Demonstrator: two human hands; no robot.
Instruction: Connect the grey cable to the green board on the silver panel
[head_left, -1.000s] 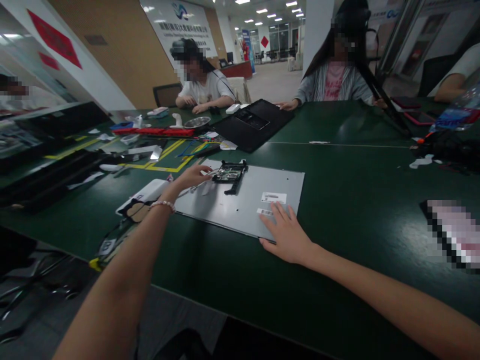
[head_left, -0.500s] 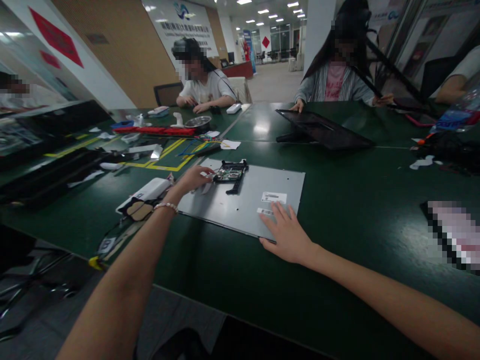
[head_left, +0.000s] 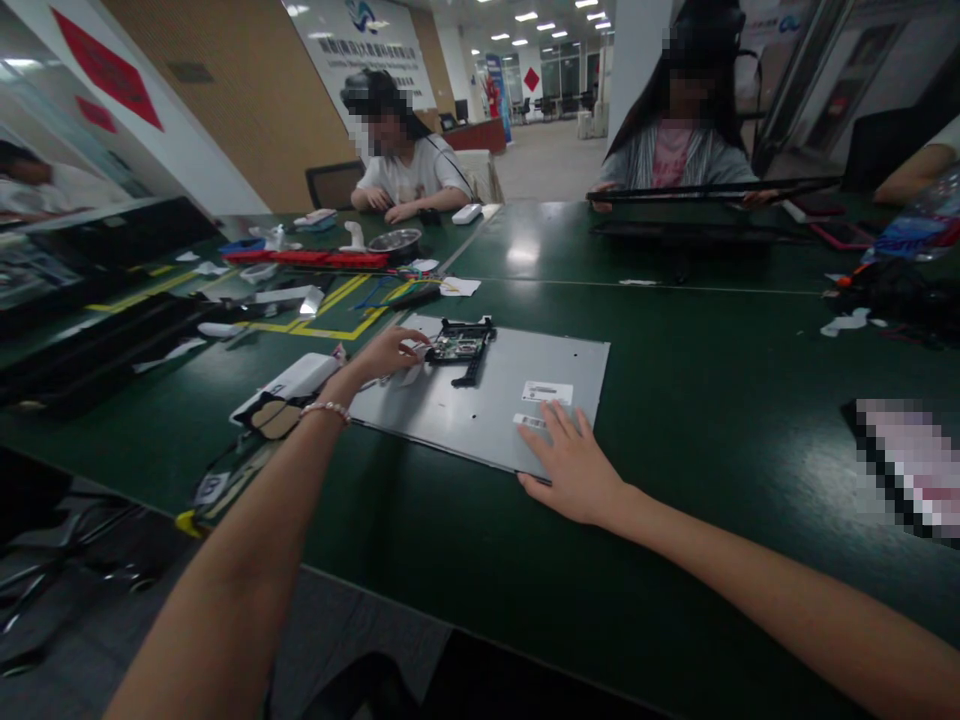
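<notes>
A silver metal panel [head_left: 499, 405], which looks like the back of a display panel, lies flat on the green table. My right hand [head_left: 574, 465] rests on its near right corner, fingers spread beside two white labels [head_left: 547, 391]. On the panel's far left part sits a green circuit board [head_left: 459, 346] in a black plastic frame [head_left: 466, 372]. My left hand [head_left: 386, 355] is at the left edge of that board, with thumb and fingers bent together. Whatever is between those fingertips is too small to make out. A pale strip [head_left: 412, 374] hangs just below them.
A white device [head_left: 292, 385] with cables lies left of the panel. Black housings [head_left: 97, 340] fill the table's left side. Beyond are a red strip [head_left: 307, 259] and a metal bowl [head_left: 395, 242]. Across the table, a person holds a large black panel [head_left: 690, 192]. A phone [head_left: 911, 465] lies at right.
The person across the table has lifted and levelled the black panel, which was tilted onto the tabletop. My left fingers have shifted only slightly; my right hand has stayed put.
</notes>
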